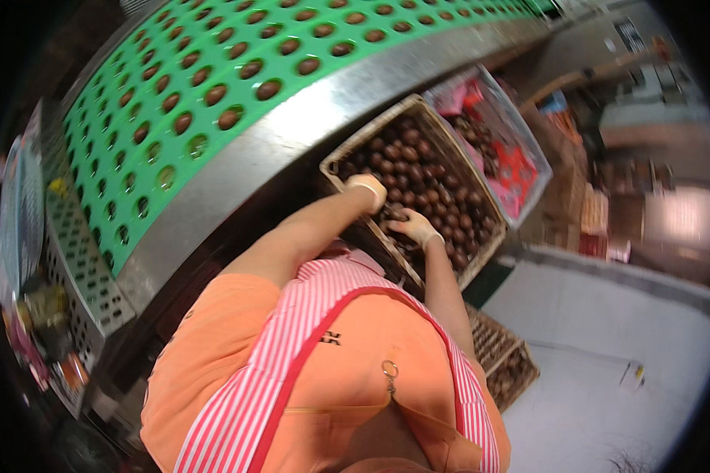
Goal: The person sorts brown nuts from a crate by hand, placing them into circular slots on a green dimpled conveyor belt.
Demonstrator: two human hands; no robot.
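Both my hands wear pale gloves and reach into a wicker-coloured crate (481, 264) full of glossy, dark brown, egg-shaped things (430, 185). My left hand (367, 190) is at the crate's near left side, its fingers bent down among the pieces and mostly hidden. Just to the right and nearer to me, my right hand (416, 227) curls its fingers round one or more of the dark pieces. The two hands are close together, with a few pieces between them.
A green panel (201, 106) with rows of holes, many holding brown pieces, slopes behind a broad metal edge (292, 118). Beyond the crate stands a pale bin (528, 142) with red and pink plastic inside. Another crate (521, 363) of brown pieces sits low by my right side.
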